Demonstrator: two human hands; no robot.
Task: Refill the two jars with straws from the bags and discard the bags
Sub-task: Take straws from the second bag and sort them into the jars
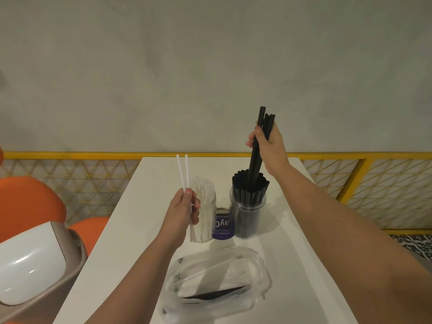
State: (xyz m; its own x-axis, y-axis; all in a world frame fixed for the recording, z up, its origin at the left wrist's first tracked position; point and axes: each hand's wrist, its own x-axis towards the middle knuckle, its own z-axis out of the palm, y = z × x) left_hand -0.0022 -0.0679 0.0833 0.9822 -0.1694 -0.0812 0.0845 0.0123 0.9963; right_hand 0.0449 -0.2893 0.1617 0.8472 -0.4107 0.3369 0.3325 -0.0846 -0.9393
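Standing side by side on the white table [112, 242], the two clear jars are both packed with upright straws: the white-straw jar [208, 220] at 9 o'clock and the black-straw jar [247, 216] at 3 o'clock of the pair. A small container with a purple label [223, 226] sits between them, partly hidden.

The left hand [184, 210] hovers just at 9 o'clock of the white-straw jar and pinches two white straws [186, 169] between thumb and fingers, their tops pointing to 12 o'clock. The right hand [271, 146] is raised above the black-straw jar, fingers curled round a few black straws [254, 163] whose lower ends dip in among the straws already in that jar.

At 6 o'clock of the jars, near the table's front edge, lie crumpled clear plastic bags [233, 260]. Some flat black straws [217, 294] and one thin white straw [205, 272] show through the plastic.

Off the table at 8 o'clock stands a beige bin with a white swing lid [35, 265], and orange chairs [25, 202] rise behind it. A yellow lattice railing [70, 155] runs behind the table at 12 o'clock, below a grey wall [210, 66].
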